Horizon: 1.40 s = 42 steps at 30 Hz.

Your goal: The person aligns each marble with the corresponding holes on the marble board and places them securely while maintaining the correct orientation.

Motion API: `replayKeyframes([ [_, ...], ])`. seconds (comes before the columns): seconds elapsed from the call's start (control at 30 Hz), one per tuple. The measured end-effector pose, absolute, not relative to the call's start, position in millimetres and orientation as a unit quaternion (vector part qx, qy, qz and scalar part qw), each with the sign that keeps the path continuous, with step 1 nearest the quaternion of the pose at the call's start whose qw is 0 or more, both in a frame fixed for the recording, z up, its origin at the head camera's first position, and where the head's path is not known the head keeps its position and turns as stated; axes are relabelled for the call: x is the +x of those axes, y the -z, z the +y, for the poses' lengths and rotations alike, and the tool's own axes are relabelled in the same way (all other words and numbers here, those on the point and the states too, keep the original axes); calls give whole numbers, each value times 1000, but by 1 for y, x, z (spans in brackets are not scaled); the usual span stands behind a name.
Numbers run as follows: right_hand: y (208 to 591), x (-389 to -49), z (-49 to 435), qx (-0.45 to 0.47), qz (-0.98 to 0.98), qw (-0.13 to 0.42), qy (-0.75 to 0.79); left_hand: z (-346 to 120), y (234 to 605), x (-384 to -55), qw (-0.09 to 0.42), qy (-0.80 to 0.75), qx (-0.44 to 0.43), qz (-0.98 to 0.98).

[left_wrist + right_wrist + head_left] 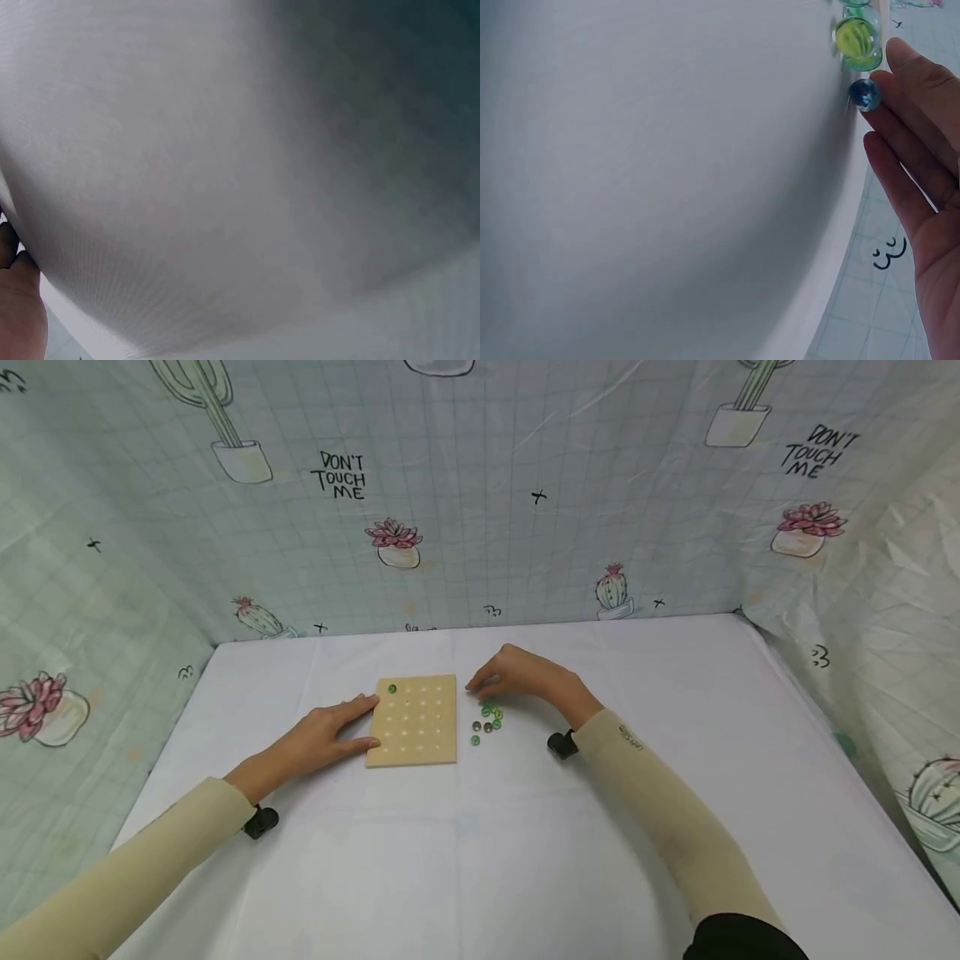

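A square, pale wooden board [412, 720] with rows of round hollows lies flat on the table. One green marble [392, 689] sits in its upper-left hollow. At the board's left edge my left hand [318, 739] rests with thumb and fingers spread, their tips touching it. My right hand [525, 677] is right of the board, above a small group of marbles [487, 727], green, yellowish and brown. In the right wrist view a blue marble [865, 95] is at the fingertips of that hand [922, 150]; the thumb stands apart from it. The left wrist view shows mostly blurred sleeve.
A white cloth covers the table [420, 860]. Hanging cloth [465, 502] printed with cacti and lettering encloses the back and both sides. A black wrist device [261, 821] sits under the left cuff, another [562, 744] under the right.
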State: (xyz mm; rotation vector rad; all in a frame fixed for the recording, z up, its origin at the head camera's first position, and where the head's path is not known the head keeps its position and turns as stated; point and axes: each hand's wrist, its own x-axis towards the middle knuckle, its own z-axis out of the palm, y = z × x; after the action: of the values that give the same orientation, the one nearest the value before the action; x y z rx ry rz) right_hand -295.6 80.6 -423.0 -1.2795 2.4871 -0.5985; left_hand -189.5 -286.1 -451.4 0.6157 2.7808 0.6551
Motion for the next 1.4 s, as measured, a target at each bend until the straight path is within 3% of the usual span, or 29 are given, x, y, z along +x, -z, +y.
replayKeyframes([
  [0.7, 420, -294, 108, -496, 843, 113, 172, -287, 452, -192, 100, -227, 219, 944],
  [1.4, 424, -306, 94, -538, 832, 91, 95, -288, 452, -189, 98, -228, 217, 944],
])
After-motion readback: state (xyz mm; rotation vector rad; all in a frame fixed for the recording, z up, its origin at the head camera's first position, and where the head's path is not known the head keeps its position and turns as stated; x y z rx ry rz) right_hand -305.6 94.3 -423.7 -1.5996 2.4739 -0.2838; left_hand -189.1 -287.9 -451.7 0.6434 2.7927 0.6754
